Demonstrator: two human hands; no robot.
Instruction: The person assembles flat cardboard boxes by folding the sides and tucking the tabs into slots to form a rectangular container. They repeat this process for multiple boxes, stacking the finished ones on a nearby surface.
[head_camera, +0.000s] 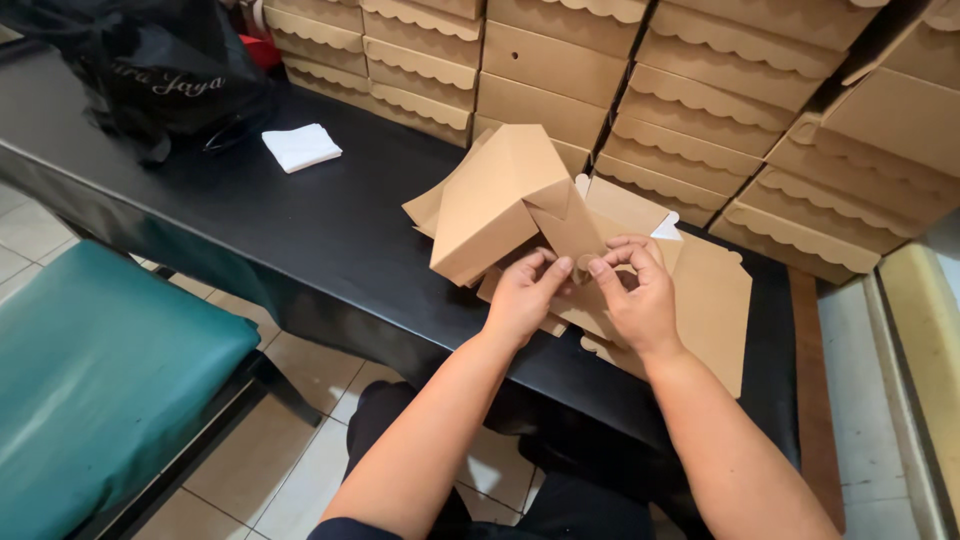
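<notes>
A half-folded brown cardboard box (497, 200) stands tilted on the black table (300, 215), with one flap hanging toward me. My left hand (522, 295) pinches the lower corner of that flap with thumb and fingers. My right hand (635, 292) grips the same flap from the right, fingertips meeting the left hand's. Under both hands lies a pile of flat cardboard blanks (712, 300) with scalloped edges.
Stacks of finished brown boxes (700, 90) with scalloped lids fill the back of the table. A white folded napkin (301, 147) and a black plastic bag (160, 75) lie at the left. A teal padded bench (90, 370) stands left of my knees on the tiled floor.
</notes>
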